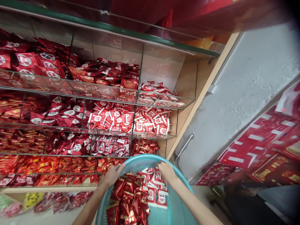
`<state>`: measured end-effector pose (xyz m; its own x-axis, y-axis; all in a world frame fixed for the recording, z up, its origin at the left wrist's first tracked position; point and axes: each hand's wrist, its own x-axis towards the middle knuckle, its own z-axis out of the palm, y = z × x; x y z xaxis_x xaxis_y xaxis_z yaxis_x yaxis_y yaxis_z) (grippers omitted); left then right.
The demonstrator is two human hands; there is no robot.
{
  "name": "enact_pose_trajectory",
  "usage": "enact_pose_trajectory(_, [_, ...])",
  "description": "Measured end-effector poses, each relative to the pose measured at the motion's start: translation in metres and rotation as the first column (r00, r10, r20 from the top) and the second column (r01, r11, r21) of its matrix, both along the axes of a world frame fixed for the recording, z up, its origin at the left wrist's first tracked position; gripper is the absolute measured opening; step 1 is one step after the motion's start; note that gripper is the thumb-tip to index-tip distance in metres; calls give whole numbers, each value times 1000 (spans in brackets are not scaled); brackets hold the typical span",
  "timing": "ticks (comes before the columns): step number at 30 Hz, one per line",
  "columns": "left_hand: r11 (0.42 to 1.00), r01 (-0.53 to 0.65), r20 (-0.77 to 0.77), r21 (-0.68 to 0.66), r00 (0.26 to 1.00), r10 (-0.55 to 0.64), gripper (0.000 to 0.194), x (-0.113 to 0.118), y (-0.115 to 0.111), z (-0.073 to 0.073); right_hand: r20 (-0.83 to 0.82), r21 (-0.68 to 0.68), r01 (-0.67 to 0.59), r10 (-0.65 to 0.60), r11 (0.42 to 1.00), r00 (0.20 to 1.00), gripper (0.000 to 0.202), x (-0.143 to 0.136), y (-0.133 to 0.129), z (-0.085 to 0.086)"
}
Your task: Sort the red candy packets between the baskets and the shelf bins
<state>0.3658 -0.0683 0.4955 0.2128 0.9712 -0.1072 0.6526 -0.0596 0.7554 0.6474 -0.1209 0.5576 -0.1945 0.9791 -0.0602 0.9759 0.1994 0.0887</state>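
Note:
A teal plastic basket [150, 157] is at the bottom centre, holding dark red and gold packets [131, 200] on its left side and white-and-red packets [156, 182] at the back right. My left hand [114, 174] is at the basket's back left rim, its fingers closed near the edge. Inside the far rim, my right hand [166, 171] is closed at the white-and-red packets; what its fingers hold, if anything, is hidden.
Glass-fronted shelves [103, 93] full of red packets rise beyond the basket. Their wooden side panel [187, 120] meets a grey wall [248, 72]. Red packaging [255, 140] hangs at the right. Bagged goods [61, 200] lie below the lowest shelf.

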Motion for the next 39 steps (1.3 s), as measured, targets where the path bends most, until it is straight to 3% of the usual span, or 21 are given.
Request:
enact_pose_trajectory(4, [1000,-10,-9,-3,1000,10,56,1,-2,4,-5,112,31,-31,993,1000,30,-7,-7,7])
enact_pose_trajectory(10, [1000,-2,0,-8,1000,2,57,1,0,2,-197,-61,0,-12,998,980,35,-10,-16,2])
enact_pose_trajectory(16, [1000,-14,-19,-9,1000,14,57,0,0,1,-187,-134,-21,-4,991,982,43,-18,-21,-6])
enact_pose_trajectory(21, [1000,-19,-8,-6,1000,19,57,1,-1,2,-132,-17,1,-3,1000,991,28,-23,-19,-17])
enact_pose_trajectory(29, [999,-31,-20,23,999,32,53,3,-2,4,-35,205,-62,71,977,997,35,-22,-13,-21])
enact_pose_trajectory(34, [999,-38,-25,8,999,39,52,3,-3,6,57,227,-170,161,959,985,39,-24,-18,-27])
enact_pose_trajectory(39, [999,-35,-25,13,999,35,53,4,-5,11,114,190,-197,178,962,977,37,-26,-24,-36])
